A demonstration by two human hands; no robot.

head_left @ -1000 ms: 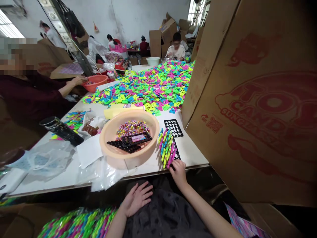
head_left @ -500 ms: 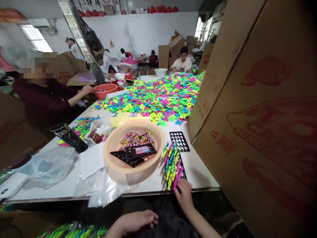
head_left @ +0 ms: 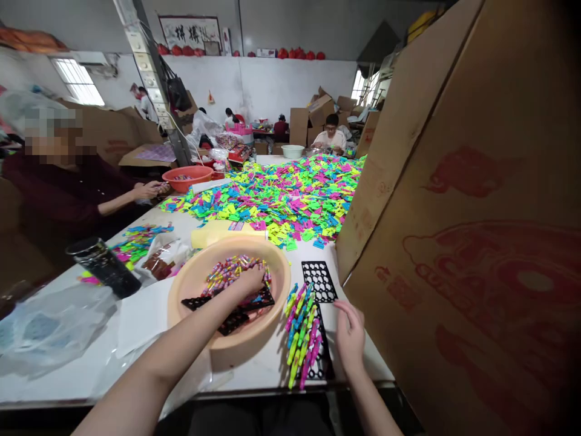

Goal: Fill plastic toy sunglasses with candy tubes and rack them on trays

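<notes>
My left hand (head_left: pixel 253 280) reaches into the peach plastic basin (head_left: pixel 176 303), over a heap of small, colourfully wrapped cylinders (head_left: pixel 222 270). Its fingertips are hidden among them, so their grip does not show. Black perforated racks (head_left: pixel 236 322) lie in the basin beneath my forearm. Right of the basin, bright yellow, blue and pink pen-like plastic pieces (head_left: pixel 300 336) stand leaning in a black rack (head_left: pixel 324 348). Beside it is my right hand (head_left: pixel 350 333), open, fingers extended and slightly bent, fingertips near the corner of a flat perforated rack (head_left: pixel 320 280).
A large heap of coloured plastic pieces (head_left: pixel 281 194) covers the far table. A tall cardboard box (head_left: pixel 431 242) walls off the right. Left are a dark bottle (head_left: pixel 103 266), a plastic bag (head_left: pixel 54 327) and a co-worker (head_left: pixel 86 194) at an orange basin (head_left: pixel 188 175).
My left hand has moved from my lap up and forward into the basin. My right hand has left the near end of the filled rack and moved to its right side. The view has shifted.
</notes>
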